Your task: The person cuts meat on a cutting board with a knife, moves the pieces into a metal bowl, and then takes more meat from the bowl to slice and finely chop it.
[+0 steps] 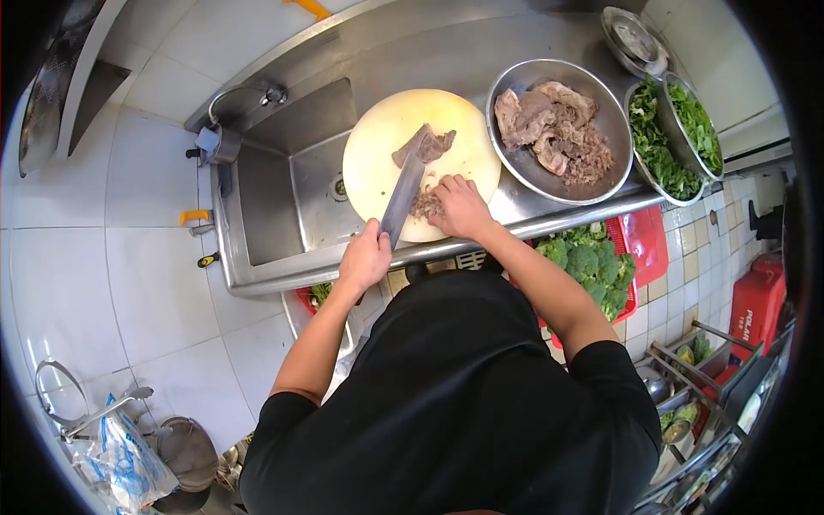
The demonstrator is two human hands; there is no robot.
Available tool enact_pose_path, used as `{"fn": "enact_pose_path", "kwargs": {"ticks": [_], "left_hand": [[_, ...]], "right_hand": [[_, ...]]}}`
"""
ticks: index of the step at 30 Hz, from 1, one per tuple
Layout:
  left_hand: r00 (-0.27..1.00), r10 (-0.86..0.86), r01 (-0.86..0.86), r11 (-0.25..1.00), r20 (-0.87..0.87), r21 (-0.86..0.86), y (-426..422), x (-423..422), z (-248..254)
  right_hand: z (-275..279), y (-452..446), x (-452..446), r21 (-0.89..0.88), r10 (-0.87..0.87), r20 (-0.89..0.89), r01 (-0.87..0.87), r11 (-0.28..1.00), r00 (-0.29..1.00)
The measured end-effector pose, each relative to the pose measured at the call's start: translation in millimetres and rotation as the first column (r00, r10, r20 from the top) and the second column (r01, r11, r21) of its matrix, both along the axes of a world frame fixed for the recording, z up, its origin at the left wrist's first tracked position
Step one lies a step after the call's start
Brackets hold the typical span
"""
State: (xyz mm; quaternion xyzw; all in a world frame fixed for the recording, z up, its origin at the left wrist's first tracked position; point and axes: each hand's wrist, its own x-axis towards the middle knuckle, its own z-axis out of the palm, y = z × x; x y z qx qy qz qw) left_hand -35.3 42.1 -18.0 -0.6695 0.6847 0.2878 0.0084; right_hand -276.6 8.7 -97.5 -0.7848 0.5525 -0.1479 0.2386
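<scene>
My left hand [365, 258] is closed round the handle of a large kitchen knife [402, 199]. The blade slants up and away across a round, pale yellow chopping board [369, 163]. Its far end lies against a piece of cooked meat [436, 148] on the board. My right hand [462, 208] rests at the board's near right, fingers bent over a small heap of chopped meat [427, 204]. Whether those fingers grip any of it is hidden. Scattered crumbs of meat dot the board around the blade.
Right of the board stands a steel bowl [500, 154] of meat pieces, with leafy greens [657, 146] in bowls beyond. A sink basin [268, 206] is on the left. Broccoli [592, 264] sits in a red basket below the counter's front edge. Shelving [687, 386] stands at lower right.
</scene>
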Motion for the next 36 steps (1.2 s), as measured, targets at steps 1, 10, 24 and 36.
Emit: {"fn": "enact_pose_path", "kwargs": {"ticks": [1, 10, 24, 36], "left_hand": [[1.0, -0.001, 0.001, 1.0, -0.003, -0.002, 4.6, 3.0, 0.2], [0.999, -0.001, 0.0, 0.999, 0.036, 0.035, 16.4, -0.8, -1.0], [0.998, -0.067, 0.067, 0.998, 0.017, 0.019, 20.0, 2.2, 3.4], [0.977, -0.196, 0.19, 0.978, 0.078, 0.081, 4.4, -7.6, -14.7]], "right_hand": [[-2.7, 0.6, -1.8, 0.011, -0.005, 0.013, 0.005, 1.0, 1.0], [10.7, 8.0, 7.5, -0.008, -0.045, -0.03, 0.044, 0.999, 0.999], [-22.2, 14.9, -0.1, -0.13, -0.037, 0.236, 0.069, 0.989, 0.971], [-23.7, 9.4, 10.0, -0.227, 0.023, 0.024, -0.017, 0.974, 0.999]]}}
